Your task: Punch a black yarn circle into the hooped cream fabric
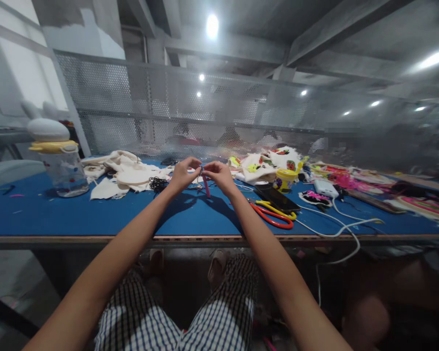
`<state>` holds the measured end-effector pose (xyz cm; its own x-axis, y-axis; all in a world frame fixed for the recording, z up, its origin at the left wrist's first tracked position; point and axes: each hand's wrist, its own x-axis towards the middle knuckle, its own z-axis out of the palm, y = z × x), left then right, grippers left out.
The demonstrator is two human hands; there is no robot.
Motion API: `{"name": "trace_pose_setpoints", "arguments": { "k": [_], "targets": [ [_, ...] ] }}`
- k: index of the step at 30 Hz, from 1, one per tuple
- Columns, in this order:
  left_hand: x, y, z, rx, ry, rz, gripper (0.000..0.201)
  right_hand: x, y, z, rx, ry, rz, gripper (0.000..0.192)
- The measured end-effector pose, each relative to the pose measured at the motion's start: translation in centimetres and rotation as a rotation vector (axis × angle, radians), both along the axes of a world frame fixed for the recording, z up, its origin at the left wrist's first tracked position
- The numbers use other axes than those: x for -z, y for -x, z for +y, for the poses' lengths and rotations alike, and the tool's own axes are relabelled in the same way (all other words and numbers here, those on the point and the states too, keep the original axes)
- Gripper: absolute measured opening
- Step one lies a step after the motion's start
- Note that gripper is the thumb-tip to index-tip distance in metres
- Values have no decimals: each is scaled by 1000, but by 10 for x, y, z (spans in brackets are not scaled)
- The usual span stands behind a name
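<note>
My left hand (185,172) and my right hand (219,174) meet above the middle of the blue table (95,214), fingertips pinched together. Between them hangs a thin pink pen-like tool (206,185), pointing down; my right hand grips its top. Whether my left hand holds the tool or a fine thread at its tip is too small to tell. A tangle of black thread (157,183) lies on the table just left of my left hand.
White cloth pieces (126,173) are piled at the back left, next to a clear jar with a white and yellow lid (58,163). Right of my hands lie red and yellow scissors (272,214), a black phone (278,197), a yellow cup (285,179), a white cable (336,229) and embroidered patches (267,163).
</note>
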<state>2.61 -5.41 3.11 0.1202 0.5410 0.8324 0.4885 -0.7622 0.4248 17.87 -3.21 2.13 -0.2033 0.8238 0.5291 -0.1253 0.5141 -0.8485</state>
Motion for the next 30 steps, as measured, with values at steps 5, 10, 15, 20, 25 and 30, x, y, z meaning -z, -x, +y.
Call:
{"name": "trace_pose_setpoints", "arguments": {
  "k": [5,10,15,20,25,30],
  "targets": [
    [-1,0,3,42,52,-107,11,0,-1,1,17,5,7,25],
    [-3,0,3,305,288,-398,27,-3,-1,-6,118,-67,21,19],
    [-6,-2,-4,558,464,-515,36,-6,0,-12,101,-89,-18,10],
    [-4,-1,-1,464,484,-433,32,-4,0,-9,32,37,26,11],
    [0,1,6,420,478,-387,38,-6,-1,-13,-1,80,29,11],
    [2,1,6,393,460,-293,40,-6,0,-14,20,29,-11,19]
  ]
}}
